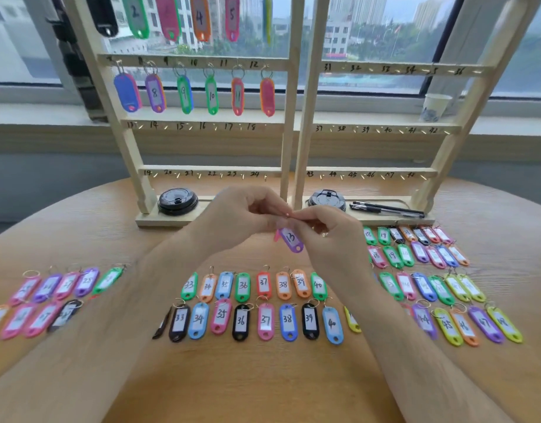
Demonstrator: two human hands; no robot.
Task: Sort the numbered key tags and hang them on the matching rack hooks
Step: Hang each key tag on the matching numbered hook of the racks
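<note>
Nearest you, the counter (263, 389) is laid out with sorted tags. The front double row (241, 320) reads 33 through 40, and more groups lie off to your left (52, 288) and right (446, 322).

Just past that row, both hands meet above the counter. Your left hand (244, 215) has its fingers curled into a tight pinch, and your right hand (327, 230) pinches in from the other side. Between them hangs the purple tag (291, 239) marked 13, its body dangling free below your fingertips, clear of the counter. A pink sliver (276, 236) peeks out behind it; whether that's a second tag, I can't tell. The ring at the top is hidden inside the two grips, so I judge that's what you're holding.

This looks like a light, stiff bit of plastic on a thin wire ring. There's no weight to fight, but it's small and slick, and it will swing. Take it by the ring, not the body, so the loop faces the hook.

Beyond your hands the rack (290, 132) stands on the counter, with two black lids (177, 201) and some pens (388, 209) on its base. Up the left panel, the rail (202, 126) labelled 13 to 18 is bare. Hook 13 (140, 126) sits at its left end, so your reach is up and left. Above it, the hung tags (212, 96) 7 through 12 are already in place.
</note>
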